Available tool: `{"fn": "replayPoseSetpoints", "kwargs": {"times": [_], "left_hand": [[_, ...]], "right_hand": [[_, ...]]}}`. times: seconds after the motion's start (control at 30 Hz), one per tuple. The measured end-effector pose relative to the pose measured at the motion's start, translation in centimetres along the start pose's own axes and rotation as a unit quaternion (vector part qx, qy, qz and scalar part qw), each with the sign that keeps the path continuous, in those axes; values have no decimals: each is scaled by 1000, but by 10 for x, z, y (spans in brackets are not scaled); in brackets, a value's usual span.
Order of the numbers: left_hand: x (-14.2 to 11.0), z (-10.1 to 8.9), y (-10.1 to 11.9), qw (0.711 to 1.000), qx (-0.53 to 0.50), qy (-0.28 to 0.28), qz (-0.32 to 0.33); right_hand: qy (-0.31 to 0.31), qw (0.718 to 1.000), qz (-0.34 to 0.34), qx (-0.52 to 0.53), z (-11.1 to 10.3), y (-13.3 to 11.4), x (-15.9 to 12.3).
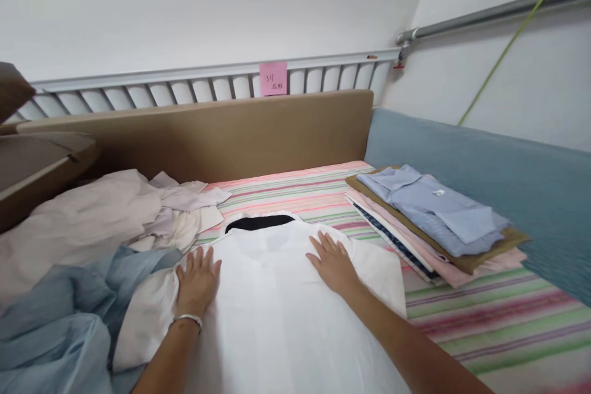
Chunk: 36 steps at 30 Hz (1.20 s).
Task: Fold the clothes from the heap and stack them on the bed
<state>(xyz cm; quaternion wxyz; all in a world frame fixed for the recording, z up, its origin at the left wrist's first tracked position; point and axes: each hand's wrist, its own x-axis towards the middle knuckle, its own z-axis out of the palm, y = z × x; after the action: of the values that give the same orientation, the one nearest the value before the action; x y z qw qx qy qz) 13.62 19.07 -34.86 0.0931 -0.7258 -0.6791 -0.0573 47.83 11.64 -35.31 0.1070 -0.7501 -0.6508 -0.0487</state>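
White shirt [277, 314] spread on the striped sheet [498, 326], neck end toward the brown board [240, 135]. Left hand [197, 280] and right hand [335, 263] apart, both palm-down on its shoulders, fingers spread, gripping nothing. Blue garment [60, 314] crumpled at left, folded stack [434, 215] at right.

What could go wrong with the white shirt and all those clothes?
The white shirt could get creased if the left hand and right hand, both lying flat on it, push unevenly.

The sleeve beside the left hand lies against the crumpled blue cloth, so the two might catch if one is pulled.

The stack of folded clothes has uneven edges, so a bump might make it slide.
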Motion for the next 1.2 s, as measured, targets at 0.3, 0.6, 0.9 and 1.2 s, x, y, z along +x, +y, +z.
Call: {"fn": "replayPoseSetpoints", "kwargs": {"times": [0.3, 0.6, 0.9, 1.2], "left_hand": [[1, 8, -2, 1000, -21, 17, -7], [-90, -49, 36, 989, -85, 31, 117], [-223, -28, 20, 980, -43, 59, 188], [-242, -27, -2, 991, 2, 70, 112]], "right_hand": [[-4, 1000, -5, -19, 6, 4, 1], [-91, 993, -64, 49, -47, -41, -50], [-43, 977, -35, 206, -59, 1, -163], [13, 689, 391, 610, -77, 78, -170]]}}
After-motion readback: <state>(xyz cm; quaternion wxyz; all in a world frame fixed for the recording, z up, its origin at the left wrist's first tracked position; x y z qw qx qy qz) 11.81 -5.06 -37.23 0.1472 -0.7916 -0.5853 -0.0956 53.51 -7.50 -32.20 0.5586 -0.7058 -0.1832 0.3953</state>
